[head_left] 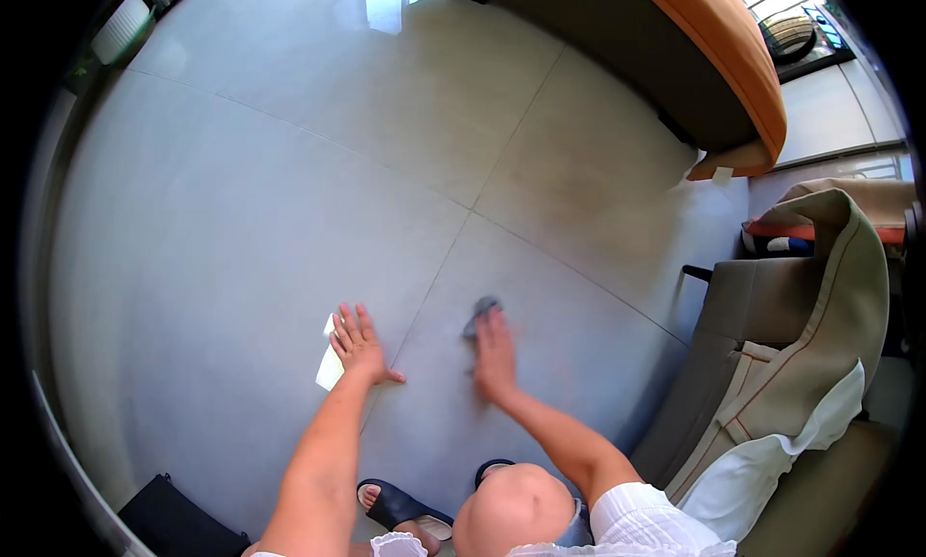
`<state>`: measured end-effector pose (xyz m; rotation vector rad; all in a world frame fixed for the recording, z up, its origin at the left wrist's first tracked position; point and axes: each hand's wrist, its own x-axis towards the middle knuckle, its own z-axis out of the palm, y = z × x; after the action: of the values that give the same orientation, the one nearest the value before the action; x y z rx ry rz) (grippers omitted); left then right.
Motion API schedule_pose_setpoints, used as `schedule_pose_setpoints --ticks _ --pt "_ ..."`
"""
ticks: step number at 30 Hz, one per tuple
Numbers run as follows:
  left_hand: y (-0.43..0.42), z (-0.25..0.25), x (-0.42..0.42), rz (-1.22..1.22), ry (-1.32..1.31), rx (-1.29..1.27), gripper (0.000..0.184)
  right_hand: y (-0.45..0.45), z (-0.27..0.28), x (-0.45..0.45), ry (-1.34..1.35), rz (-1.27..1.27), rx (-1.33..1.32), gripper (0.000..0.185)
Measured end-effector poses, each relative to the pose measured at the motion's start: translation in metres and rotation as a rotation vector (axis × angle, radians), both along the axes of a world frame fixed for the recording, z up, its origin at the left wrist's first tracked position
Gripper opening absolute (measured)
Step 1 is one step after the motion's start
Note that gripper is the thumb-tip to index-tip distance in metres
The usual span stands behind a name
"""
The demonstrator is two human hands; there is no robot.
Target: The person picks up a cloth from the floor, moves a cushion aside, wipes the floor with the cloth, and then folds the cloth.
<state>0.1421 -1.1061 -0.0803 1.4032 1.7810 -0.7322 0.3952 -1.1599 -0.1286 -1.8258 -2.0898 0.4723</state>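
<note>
My left hand (359,349) lies on the grey tiled floor (260,219) with its fingers spread, left of a tile seam. A pale yellowish-white patch (330,366) shows on the floor just beside and under it. To the right, my right hand (495,356) presses a small dark grey cloth (485,313) against the floor; the hand is slightly blurred. The cloth shows beyond and beside its fingertips. Below the hands are a bent knee (521,507) and a foot in a black sandal (400,508).
An orange and dark brown sofa (709,51) curves across the top right. On the right, beige and white fabric (820,335) drapes over a grey-brown seat (757,301). A black flat item (178,523) lies bottom left. A white ribbed container (122,27) stands top left.
</note>
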Motion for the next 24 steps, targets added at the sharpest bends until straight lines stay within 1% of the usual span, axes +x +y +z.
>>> schedule_pose_setpoints --ticks 3,5,7,9,12,15,16,17,19,22,24 --pt "0.0 0.002 0.003 0.015 0.023 0.008 0.168 0.033 0.003 -0.022 0.148 0.312 -0.007 0.054" --pt "-0.002 0.001 0.001 0.017 0.003 0.041 0.169 0.091 -0.001 -0.018 0.174 0.486 0.05 0.051" --pt "-0.005 -0.001 0.001 0.021 0.005 0.063 0.17 0.116 0.005 -0.001 0.108 0.272 0.055 0.05" --pt "-0.005 -0.002 0.002 0.019 0.017 0.057 0.171 0.102 0.012 0.015 0.084 0.107 0.042 0.049" --pt "-0.006 0.001 0.004 0.014 0.038 0.074 0.171 0.013 -0.009 0.048 0.173 0.307 0.009 0.052" --pt "-0.008 0.006 0.009 0.019 0.025 0.155 0.167 -0.02 -0.013 0.105 0.292 0.291 0.019 0.052" --pt "-0.013 0.008 0.007 0.021 0.025 0.182 0.165 -0.005 -0.016 0.129 0.183 0.129 0.103 0.052" --pt "-0.019 0.01 0.007 0.022 0.012 0.219 0.161 0.016 -0.015 0.151 0.192 -0.146 0.131 0.051" --pt "-0.028 0.012 0.012 0.025 -0.012 0.299 0.154 0.06 -0.009 0.182 0.211 -0.495 0.27 0.047" --pt "-0.037 0.011 0.017 -0.001 -0.04 0.361 0.141 0.092 -0.033 0.144 0.145 -0.386 0.239 0.046" --pt "-0.047 -0.002 0.017 -0.005 -0.094 0.431 0.135 0.069 -0.018 0.083 0.211 0.04 0.148 0.043"
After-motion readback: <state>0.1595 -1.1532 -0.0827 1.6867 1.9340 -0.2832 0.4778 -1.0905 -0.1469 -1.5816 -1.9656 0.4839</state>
